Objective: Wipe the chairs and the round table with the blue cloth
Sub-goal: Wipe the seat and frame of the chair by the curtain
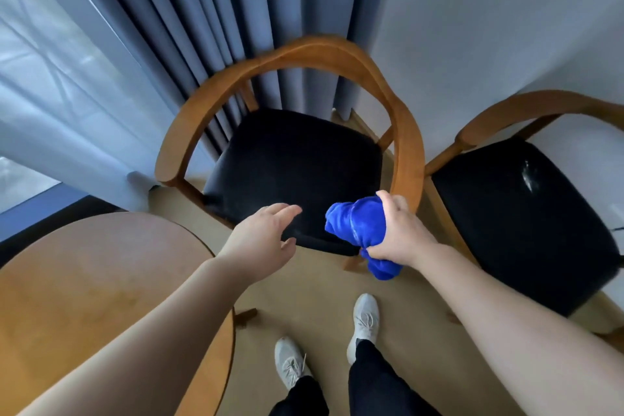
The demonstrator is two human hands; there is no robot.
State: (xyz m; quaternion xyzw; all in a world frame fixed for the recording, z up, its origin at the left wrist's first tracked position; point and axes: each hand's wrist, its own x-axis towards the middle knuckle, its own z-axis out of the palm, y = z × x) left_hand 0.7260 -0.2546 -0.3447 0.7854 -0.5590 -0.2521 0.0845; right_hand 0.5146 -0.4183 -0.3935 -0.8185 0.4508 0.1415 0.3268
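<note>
Curtain [189,10] behind | right grip [401,233] clutches blue cloth [358,223] beside chair [290,159] armrest | left grip [260,240] wide above seat edge

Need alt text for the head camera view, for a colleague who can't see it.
The right hand grips a bunched blue cloth at the front of a curved wooden armchair with a black seat, while the open left hand reaches toward that seat. A second matching chair stands to the right, a round wooden table to the left, grey-blue curtains behind.
</note>
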